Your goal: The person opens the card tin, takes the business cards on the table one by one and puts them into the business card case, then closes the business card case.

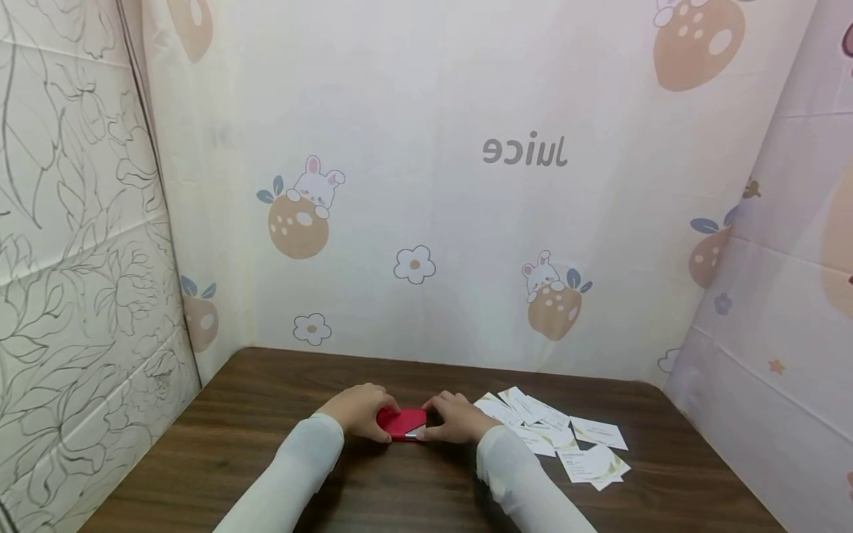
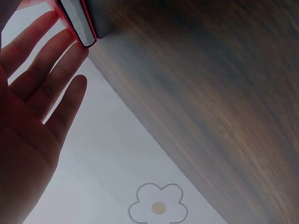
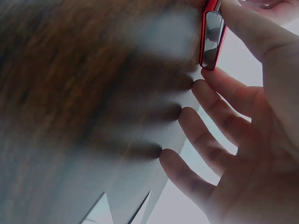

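A flat red card case (image 1: 405,422) with a shiny silver edge lies on the dark wooden table between both hands. My left hand (image 1: 358,413) holds its left end, thumb at the near side and fingertips at the far side. At the right end, my right hand (image 1: 458,417) pinches the case between thumb and index finger. In the right wrist view the other fingers (image 3: 201,135) are spread, their tips down on the tabletop. The left wrist view shows the case's metallic end (image 2: 77,21) by the left fingertips. The case's inside is hidden.
Several white business cards (image 1: 589,465) with green-gold corners lie loosely overlapped to the right of my right hand. The wooden table (image 1: 266,400) ends at a back wall (image 1: 413,200) covered with printed fabric. Patterned side walls (image 1: 80,244) stand left and right.
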Demonstrator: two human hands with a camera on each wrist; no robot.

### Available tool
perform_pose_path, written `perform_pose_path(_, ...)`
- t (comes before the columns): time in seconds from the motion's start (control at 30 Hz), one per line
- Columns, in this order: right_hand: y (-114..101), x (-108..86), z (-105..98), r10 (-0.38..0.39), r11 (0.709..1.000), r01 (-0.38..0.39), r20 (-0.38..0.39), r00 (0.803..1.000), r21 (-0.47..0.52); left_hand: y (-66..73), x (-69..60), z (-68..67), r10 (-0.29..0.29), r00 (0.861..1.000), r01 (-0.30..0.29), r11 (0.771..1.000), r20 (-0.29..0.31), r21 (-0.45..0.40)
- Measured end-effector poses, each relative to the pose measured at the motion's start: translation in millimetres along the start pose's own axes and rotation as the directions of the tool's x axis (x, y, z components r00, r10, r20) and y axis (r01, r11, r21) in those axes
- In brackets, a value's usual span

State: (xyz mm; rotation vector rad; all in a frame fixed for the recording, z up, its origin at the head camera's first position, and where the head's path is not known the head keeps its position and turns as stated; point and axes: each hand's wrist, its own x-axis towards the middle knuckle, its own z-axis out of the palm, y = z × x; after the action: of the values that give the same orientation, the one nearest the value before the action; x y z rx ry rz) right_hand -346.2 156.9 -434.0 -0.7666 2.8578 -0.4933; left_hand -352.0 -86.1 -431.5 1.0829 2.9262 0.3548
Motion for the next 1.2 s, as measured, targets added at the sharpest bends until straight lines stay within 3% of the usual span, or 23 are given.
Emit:
perform_pose_path(0.23,-2,-0.2,0,0.032,0.999,-0.032,0.003,0.999,0.011,-1.0,-0.7,-4.1,0.006,1.000,-0.005,0.999,0.018,-0.053)
perform_pose_path(0.4,-1,0.1,0,0.033,0.999,-0.033,0.004,0.999,0.032,-1.7,0.3,-10.1,-0.016,0.998,0.022,0.992,0.053,-0.126)
perform_pose_path(0.6,-1,-2.1,0,0.041,0.998,-0.041,0.017,0.999,0.041,-2.3,-1.1,-10.8,-0.041,0.997,0.051,0.987,0.068,-0.155)
perform_pose_path(0.8,0,-2.4,-1,0.035,0.999,-0.035,0.006,0.999,0.031,-6.5,-1.5,-12.4,-0.017,1.000,0.020,0.989,0.021,-0.148)
perform_pose_path(1.2,-3,-4.6,-1,0.009,1.000,-0.009,-0.013,1.000,0.030,-5.3,-7.1,-26.7,0.004,0.994,-0.027,0.976,-0.106,-0.218)
